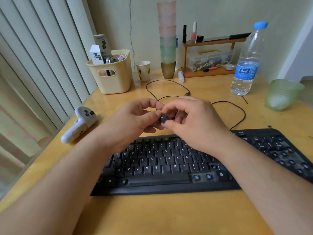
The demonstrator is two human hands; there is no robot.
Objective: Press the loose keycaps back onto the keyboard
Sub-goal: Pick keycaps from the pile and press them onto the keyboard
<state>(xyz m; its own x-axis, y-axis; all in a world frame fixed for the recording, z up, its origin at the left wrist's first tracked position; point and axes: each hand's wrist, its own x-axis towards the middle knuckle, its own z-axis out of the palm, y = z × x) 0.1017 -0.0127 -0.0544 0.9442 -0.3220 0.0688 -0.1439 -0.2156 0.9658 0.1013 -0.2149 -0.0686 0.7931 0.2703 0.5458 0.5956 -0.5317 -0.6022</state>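
Both hands, left hand point(133, 116) and right hand point(191, 119), pinch a small black plastic keycap point(163, 118) above the black keyboard point(169, 167); next, presumably, seating it on a bare switch.

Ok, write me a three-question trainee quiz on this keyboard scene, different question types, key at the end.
1. True or false: the black keycap is already seated on the keyboard.
2. Which hand's thumb and fingers pinch the keycap? A) left hand only B) right hand C) neither
3. Fill in: bare blue switch stems show in the keyboard's ____ row, beside the space bar.

Key: 1 false, it is held above the keyboard's far edge; 2 B; 3 bottom.
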